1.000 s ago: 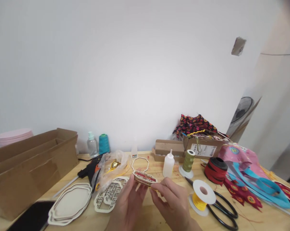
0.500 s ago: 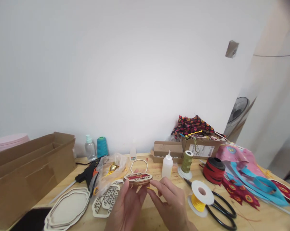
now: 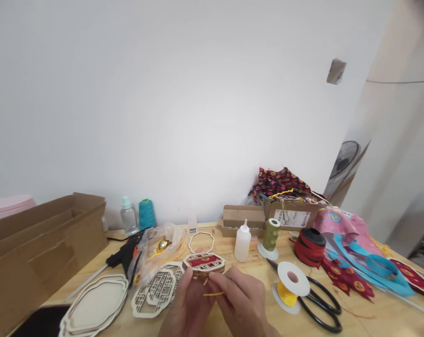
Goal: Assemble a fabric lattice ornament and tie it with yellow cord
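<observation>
My left hand (image 3: 187,304) grips a small wooden lattice ornament with a red inset (image 3: 204,262), holding it up by its near edge. My right hand (image 3: 241,302) is beside it, fingers pinched on a short piece of yellow cord (image 3: 213,294) just under the ornament. Both hands are low in the middle of the view, above the wooden table (image 3: 366,318). A spool of yellow cord (image 3: 289,290) stands just right of my right hand.
Black scissors (image 3: 320,306), a white glue bottle (image 3: 242,242), a green thread spool (image 3: 271,236) and a red ribbon roll (image 3: 309,245) lie to the right. On the left are wooden cut-outs (image 3: 159,290), oval frames (image 3: 95,304), a glue gun (image 3: 125,255) and a cardboard box (image 3: 39,248).
The ornament has tilted so its red face shows more from above. My right hand has closed in under it, and a short yellow cord now shows between the fingers. The view shifted slightly.
</observation>
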`<state>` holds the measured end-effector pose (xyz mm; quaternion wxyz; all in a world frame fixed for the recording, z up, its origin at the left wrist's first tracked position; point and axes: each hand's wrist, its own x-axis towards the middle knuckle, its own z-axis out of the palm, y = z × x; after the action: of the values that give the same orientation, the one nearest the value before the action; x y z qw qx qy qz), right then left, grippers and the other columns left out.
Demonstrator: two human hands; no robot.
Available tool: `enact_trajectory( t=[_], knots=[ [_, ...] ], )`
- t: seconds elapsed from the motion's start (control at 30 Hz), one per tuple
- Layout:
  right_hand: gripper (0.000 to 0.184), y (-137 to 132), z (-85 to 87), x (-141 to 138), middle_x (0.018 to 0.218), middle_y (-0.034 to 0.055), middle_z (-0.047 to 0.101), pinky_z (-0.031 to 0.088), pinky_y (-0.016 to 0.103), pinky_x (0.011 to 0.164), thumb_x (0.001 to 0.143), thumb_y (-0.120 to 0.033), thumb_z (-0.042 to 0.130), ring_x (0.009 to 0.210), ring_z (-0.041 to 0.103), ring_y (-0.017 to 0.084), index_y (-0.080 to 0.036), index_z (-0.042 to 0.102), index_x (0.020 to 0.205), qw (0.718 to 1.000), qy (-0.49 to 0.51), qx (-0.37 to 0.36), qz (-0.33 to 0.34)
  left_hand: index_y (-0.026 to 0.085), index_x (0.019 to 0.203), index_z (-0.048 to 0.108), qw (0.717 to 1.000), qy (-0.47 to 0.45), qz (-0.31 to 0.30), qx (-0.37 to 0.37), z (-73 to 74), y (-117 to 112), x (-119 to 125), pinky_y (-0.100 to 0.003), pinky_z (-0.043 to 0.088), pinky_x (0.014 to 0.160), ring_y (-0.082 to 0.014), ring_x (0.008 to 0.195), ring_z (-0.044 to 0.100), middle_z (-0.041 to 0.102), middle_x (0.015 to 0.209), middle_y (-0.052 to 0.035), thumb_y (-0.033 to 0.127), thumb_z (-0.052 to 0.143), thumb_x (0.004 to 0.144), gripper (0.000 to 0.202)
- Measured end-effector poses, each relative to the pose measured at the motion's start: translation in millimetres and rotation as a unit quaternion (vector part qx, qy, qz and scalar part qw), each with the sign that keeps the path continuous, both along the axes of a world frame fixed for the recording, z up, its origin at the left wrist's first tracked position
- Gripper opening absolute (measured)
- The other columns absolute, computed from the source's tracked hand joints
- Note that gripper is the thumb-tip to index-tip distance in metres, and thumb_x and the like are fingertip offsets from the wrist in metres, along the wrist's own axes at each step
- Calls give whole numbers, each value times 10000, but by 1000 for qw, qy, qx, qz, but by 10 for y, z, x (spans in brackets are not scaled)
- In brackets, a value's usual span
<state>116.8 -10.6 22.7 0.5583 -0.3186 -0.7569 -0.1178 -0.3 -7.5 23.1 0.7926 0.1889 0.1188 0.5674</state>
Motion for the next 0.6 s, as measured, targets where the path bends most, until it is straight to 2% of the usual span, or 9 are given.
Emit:
enact_trajectory(
  t=[0.13, 0.23, 0.33, 0.43, 0.47, 0.53, 0.57, 0.6],
  knots=[
    [147, -18, 41, 3, 554, -18, 539, 343, 193, 445, 791, -105, 506, 476, 496, 93, -195, 603, 855, 1000, 3, 1, 0, 254, 1059, 597, 1000, 17, 6, 4, 34, -33, 17, -361, 411, 870, -213, 916, 586, 684, 885, -45, 338, 538, 754, 322],
    [134, -27, 57, 8, 544, -19, 533, 323, 202, 426, 802, -122, 495, 464, 488, 94, -193, 603, 838, 1000, -1, 10, -4, 253, 987, 637, 1000, 14, 5, 3, 9, -44, 33, -362, 402, 874, -216, 922, 583, 686, 877, -42, 346, 549, 745, 274],
    [126, -19, 61, 33, 539, -23, 531, 309, 201, 408, 810, -134, 483, 444, 474, 88, -190, 595, 823, 1000, 5, 16, -8, 245, 928, 663, 1000, 16, -23, 13, -36, -35, 30, -390, 398, 866, -233, 909, 587, 683, 894, -59, 395, 563, 720, 276],
    [129, 1, 64, 78, 546, -27, 523, 313, 191, 409, 815, -136, 473, 439, 464, 82, -190, 583, 854, 1000, -9, 6, 5, 265, 988, 631, 998, 48, -48, -9, -56, 30, -55, -430, 392, 855, -254, 933, 576, 665, 940, -69, 458, 568, 690, 361],
    [138, 7, 68, 97, 547, -28, 518, 312, 190, 410, 816, -126, 465, 441, 461, 81, -188, 579, 862, 1000, -19, 5, 11, 274, 1005, 620, 996, 72, -41, -23, -52, 64, -106, -437, 390, 853, -258, 954, 565, 657, 953, -66, 472, 566, 685, 380],
    [154, 17, 77, 137, 552, -25, 513, 307, 192, 412, 828, -111, 442, 448, 459, 82, -184, 574, 859, 999, -46, 5, 19, 288, 988, 623, 986, 158, 25, -40, -22, 137, -227, -406, 387, 855, -247, 997, 539, 632, 995, -47, 440, 595, 675, 349],
    [165, 20, 82, 158, 555, -24, 513, 303, 195, 414, 839, -111, 426, 454, 461, 83, -184, 572, 856, 998, -64, 2, 21, 281, 949, 638, 971, 225, 75, -27, 4, 167, -287, -367, 388, 851, -235, 1030, 512, 617, 1023, -43, 403, 629, 657, 317],
    [183, 21, 87, 178, 557, -24, 516, 299, 200, 416, 854, -117, 402, 458, 463, 85, -186, 571, 861, 996, -86, -3, 24, 256, 863, 668, 944, 305, 124, 0, 36, 187, -341, -317, 395, 824, -230, 1020, 507, 621, 987, -46, 344, 693, 596, 282]
  ],
)
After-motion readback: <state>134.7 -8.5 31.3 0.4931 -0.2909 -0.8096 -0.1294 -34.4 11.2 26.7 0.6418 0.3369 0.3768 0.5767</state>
